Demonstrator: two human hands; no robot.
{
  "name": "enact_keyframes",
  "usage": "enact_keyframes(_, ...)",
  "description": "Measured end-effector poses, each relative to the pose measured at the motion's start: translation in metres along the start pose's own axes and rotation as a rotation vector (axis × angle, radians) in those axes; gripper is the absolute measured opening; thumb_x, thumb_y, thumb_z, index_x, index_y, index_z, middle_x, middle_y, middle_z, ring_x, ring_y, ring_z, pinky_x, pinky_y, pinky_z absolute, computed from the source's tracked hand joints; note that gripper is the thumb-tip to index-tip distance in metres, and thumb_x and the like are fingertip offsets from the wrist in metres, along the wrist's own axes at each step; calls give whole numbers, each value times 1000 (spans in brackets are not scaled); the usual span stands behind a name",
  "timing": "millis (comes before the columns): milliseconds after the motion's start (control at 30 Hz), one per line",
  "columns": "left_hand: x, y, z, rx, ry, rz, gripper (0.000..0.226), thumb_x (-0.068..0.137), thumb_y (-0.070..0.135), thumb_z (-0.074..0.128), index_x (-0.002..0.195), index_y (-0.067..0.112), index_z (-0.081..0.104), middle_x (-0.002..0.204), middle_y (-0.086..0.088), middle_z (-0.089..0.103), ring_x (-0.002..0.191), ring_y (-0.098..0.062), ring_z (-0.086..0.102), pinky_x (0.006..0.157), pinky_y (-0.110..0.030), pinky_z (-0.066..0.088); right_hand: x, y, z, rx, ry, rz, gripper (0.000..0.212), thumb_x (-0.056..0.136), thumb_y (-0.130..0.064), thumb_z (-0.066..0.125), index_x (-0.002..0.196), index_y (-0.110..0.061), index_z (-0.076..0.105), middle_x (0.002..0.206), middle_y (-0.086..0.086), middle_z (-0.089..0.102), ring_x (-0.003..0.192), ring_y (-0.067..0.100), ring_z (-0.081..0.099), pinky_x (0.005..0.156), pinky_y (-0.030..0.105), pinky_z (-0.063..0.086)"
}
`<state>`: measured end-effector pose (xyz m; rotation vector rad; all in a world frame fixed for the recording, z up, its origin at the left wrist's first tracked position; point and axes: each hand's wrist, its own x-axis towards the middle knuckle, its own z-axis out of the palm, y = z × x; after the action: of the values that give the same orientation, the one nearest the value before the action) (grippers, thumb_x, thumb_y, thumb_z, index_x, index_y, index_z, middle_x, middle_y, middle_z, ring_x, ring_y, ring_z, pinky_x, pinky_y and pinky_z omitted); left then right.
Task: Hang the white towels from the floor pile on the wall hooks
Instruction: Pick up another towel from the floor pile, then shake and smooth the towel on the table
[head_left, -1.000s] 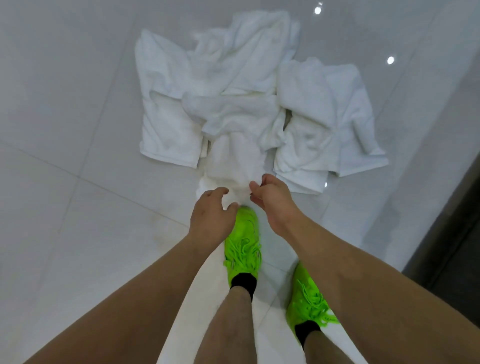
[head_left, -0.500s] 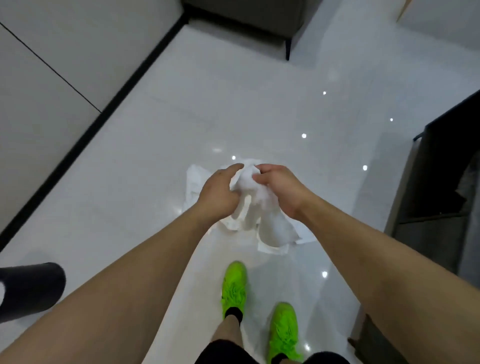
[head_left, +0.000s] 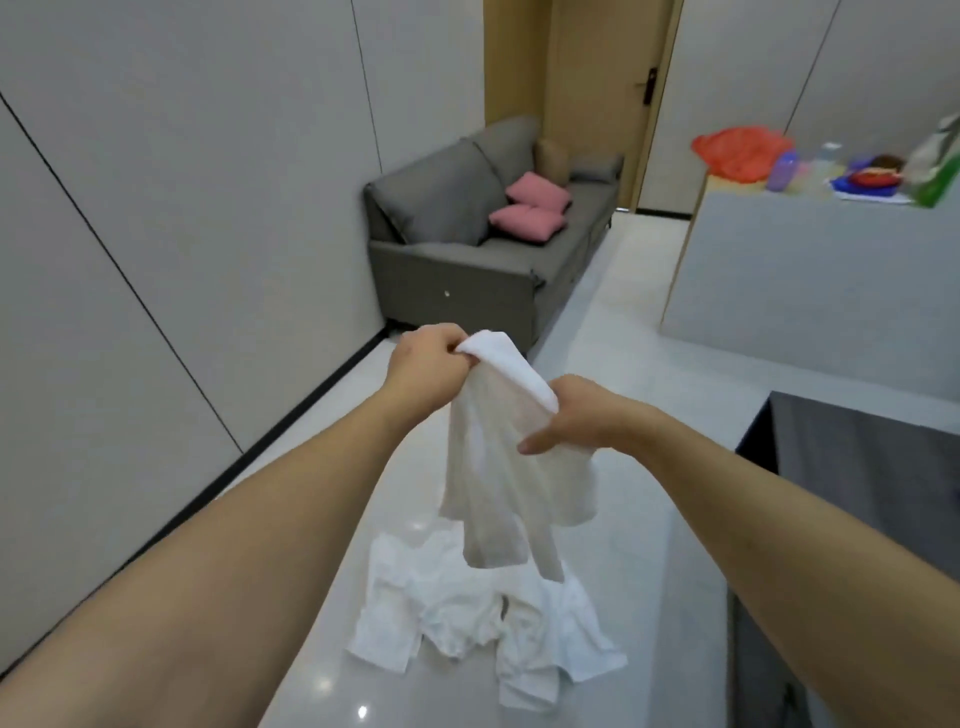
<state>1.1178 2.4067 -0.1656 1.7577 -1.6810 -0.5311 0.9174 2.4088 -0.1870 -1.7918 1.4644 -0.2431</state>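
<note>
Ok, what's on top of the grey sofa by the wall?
Two pink cushions lie on the grey fabric sofa, with a beige cushion and a grey one at its far end. Anything beneath them is covered.

Both hands, left (head_left: 426, 366) and right (head_left: 574, 415), raised with fingers curled.

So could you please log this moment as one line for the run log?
left hand: grips towel | right hand: grips towel | towel: lifted above floor pile | hooks: not in view
</note>
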Motion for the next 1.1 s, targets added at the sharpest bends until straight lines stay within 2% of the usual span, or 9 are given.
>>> enact_keyframes(133, -21, 13, -42, -123, 131, -26, 19, 87, 26, 51, 76, 17, 64, 73, 2, 60, 82, -25, 58, 62, -31, 41, -61, -4, 1, -202, 94, 70, 14, 83, -28, 74, 85, -17, 66, 88, 3, 67, 83, 22, 64, 65, 28, 50)
enact_keyframes(233, -49, 10, -60, 0, 1, -36, 17, 83, 21, 55, 97, 20, 64, 98, -2, 65, 94, -25, 59, 78, -36, 52, -99, -18, 5, -65, 342, 28, 9, 87, -26, 64, 80, -20, 66, 84, 0, 66, 82, 20, 62, 68, 29, 48)
enact_keyframes(367, -93, 30, -59, 78, -345, 239, 92, 68, 22, 83, 148, 30, 38, 149, 6, 43, 136, -17, 41, 106, -32, 41, -140, -56, 13, -40, 486, -132, 12, 87, -29, 68, 79, -21, 70, 77, -3, 65, 76, 18, 61, 66, 31, 46)
enact_keyframes(433, -112, 45, -48, -7, -493, 301, 90, 58, 29, 88, 139, 38, 48, 141, 13, 52, 130, -13, 48, 105, -36, 45, -159, -72, 18, -119, 424, -130, 13, 78, -30, 79, 79, -18, 74, 76, 0, 67, 72, 17, 61, 62, 30, 47)
enact_keyframes(533, -136, 57, -30, -109, -574, 299, 35, 60, 32, 83, 91, 26, 71, 87, 8, 67, 85, -15, 61, 76, -31, 50, -189, -72, 23, -109, 438, -89, 13, 64, -21, 81, 74, -14, 75, 65, 0, 62, 63, 15, 56, 53, 28, 43)
enact_keyframes(600, -154, 67, -20, -178, -593, 258, 18, 69, 31, 76, 79, 17, 72, 75, 2, 62, 74, -17, 55, 68, -31, 43, -210, -62, 21, 48, 506, -101, 14, 62, -17, 80, 74, -13, 73, 62, -2, 61, 59, 12, 56, 52, 25, 44)
enact_keyframes(867, -223, 151, 18, -296, -348, 153, 21, 85, 31, 57, 87, 18, 74, 88, -1, 70, 77, -19, 63, 65, -28, 48, -287, 41, 9, 554, 303, -48, 67, 69, -60, 81, 117, -17, 63, 109, 3, 73, 98, 20, 72, 89, 43, 58)
enact_keyframes(1000, -243, 205, 53, -283, -246, 142, 17, 89, 21, 51, 87, 18, 67, 90, -2, 65, 82, -20, 58, 67, -30, 44, -330, 97, 14, 631, 176, -53, 38, 83, -36, 79, 114, -20, 64, 108, -2, 74, 100, 18, 71, 90, 41, 58)
enact_keyframes(1100, -259, 236, 77, -272, -290, 154, 31, 84, 9, 45, 96, 23, 70, 99, -1, 68, 91, -22, 64, 67, -29, 49, -345, 132, 0, 682, 316, -76, 26, 85, -21, 76, 108, -11, 68, 105, 7, 74, 98, 23, 71, 93, 45, 56)
